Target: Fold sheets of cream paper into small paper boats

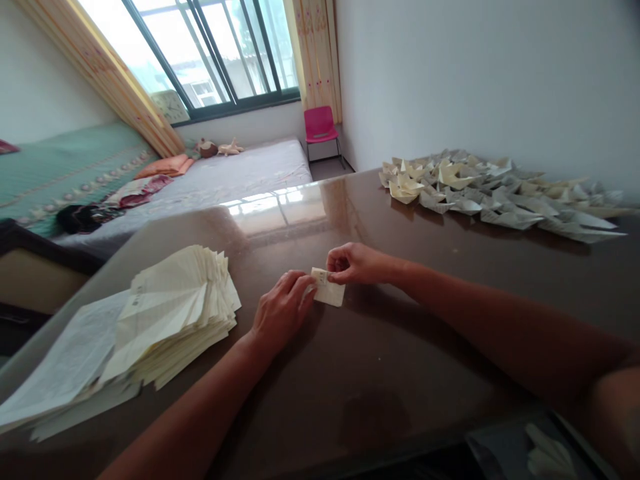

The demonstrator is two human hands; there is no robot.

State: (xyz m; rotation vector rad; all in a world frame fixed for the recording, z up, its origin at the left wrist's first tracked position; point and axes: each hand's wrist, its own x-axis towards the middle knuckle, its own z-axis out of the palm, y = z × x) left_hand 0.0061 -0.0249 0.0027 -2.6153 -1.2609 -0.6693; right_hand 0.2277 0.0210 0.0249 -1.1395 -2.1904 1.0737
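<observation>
A small folded paper (331, 294) with some print on it lies on the brown table in front of me. My left hand (284, 305) holds its left side, fingers closed together at the edge. At the top edge my right hand (351, 263) pinches the paper between thumb and curled fingers. Part of the fold is hidden by the fingertips. To the left of my left hand is a stack of cream printed sheets (165, 300), creased and fanned. Many folded paper shapes (475, 187) are massed at the far right of the table.
The glossy table (280, 247) reflects the window (225, 53). Beyond it are a bed (250, 170) and a pink chair (321, 125). A dark chair back (30, 267) stands at the left edge. White paper sheets (70, 360) lie beside the stack.
</observation>
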